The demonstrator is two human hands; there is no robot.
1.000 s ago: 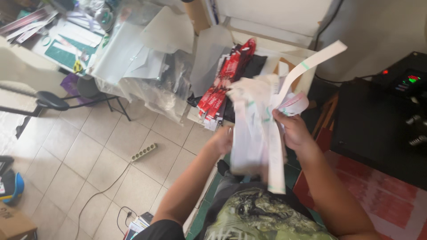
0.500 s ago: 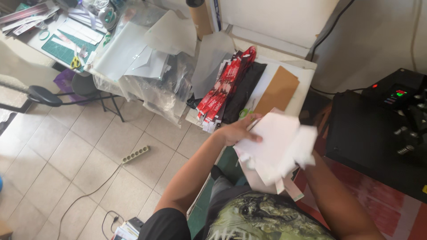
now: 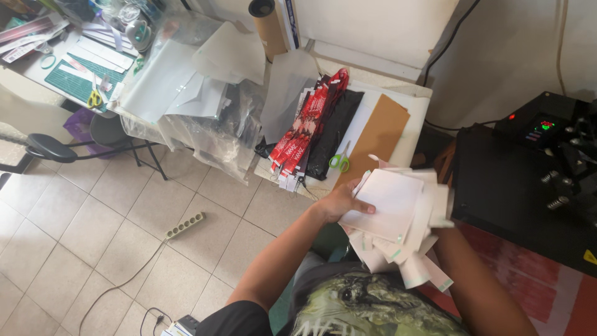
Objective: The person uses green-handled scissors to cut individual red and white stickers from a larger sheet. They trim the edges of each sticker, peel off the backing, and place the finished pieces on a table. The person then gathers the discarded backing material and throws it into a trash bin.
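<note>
The left hand [image 3: 339, 202] holds a messy stack of white paper strips [image 3: 398, 218] in front of the body, just off the front edge of the small desk [image 3: 410, 118]. Its thumb lies flat on the top sheet and its fingers are under the stack, so its grip is closed on the papers. That pinch keeps the loose sheets from sliding apart. Some ends hang down anyway. The right hand is hidden under the stack, so I cannot tell how its grip is, but its arm comes up to hold the papers from below. On the desk lie green scissors [image 3: 339, 162] near the front edge, red straps [image 3: 308, 127] on a black cloth [image 3: 336, 127], and a brown card [image 3: 376, 137].
</note>
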